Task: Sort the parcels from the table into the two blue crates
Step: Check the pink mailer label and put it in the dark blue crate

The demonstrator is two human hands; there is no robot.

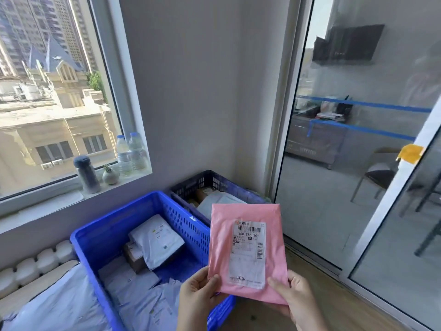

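- Pink parcel: we are holding it upright above the near blue crate, label facing us, likely reading where it belongs.
- Left hand and right hand are each pinching a bottom corner.
- Far crate is waiting behind.

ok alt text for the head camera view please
Both hands, left hand and right hand, hold a pink parcel upright, label facing the camera, above two blue crates already holding grey and white parcels, beside a window.
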